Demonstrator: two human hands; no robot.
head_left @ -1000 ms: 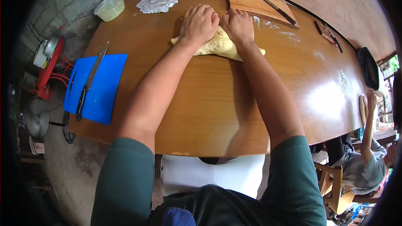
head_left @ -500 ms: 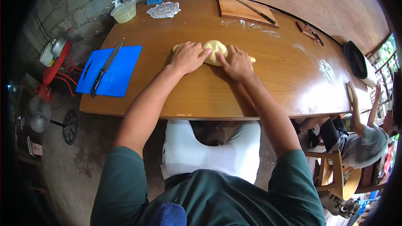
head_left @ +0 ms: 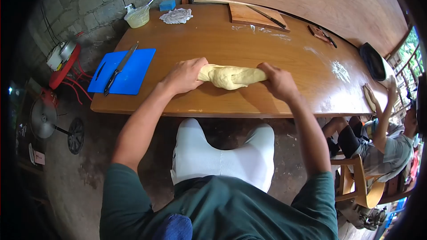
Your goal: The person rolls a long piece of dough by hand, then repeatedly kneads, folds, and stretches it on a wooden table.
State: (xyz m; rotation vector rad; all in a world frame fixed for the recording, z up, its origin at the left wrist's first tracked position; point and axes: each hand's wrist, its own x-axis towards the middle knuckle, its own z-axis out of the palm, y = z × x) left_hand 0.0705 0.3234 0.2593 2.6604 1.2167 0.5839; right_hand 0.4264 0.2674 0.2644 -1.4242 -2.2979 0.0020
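A lump of pale yellow dough [head_left: 229,77] is stretched sideways between my two hands over the wooden table [head_left: 191,40]. Its middle is thick and bulging, and a smooth band runs toward the right. My left hand [head_left: 184,76] is closed round the left end. Round the right end, my right hand [head_left: 280,81] has its fingers wrapped. A shadow falls on the tabletop below the dough. Left of my left hand lies a blue cutting board [head_left: 140,69] with a black-handled knife [head_left: 120,69] across it.
At the back left are a tub [head_left: 138,18] with a utensil, a blue sponge [head_left: 167,5] and a crumpled white cloth [head_left: 176,16]. A wooden board [head_left: 249,17] with a knife lies at the back. Flour [head_left: 340,71] marks the right side, where another person [head_left: 378,138] handles dough.
Both hands have gone from pressing the dough on the table to gripping its ends. They have moved apart and nearer to me, and the dough is now drawn out longer.
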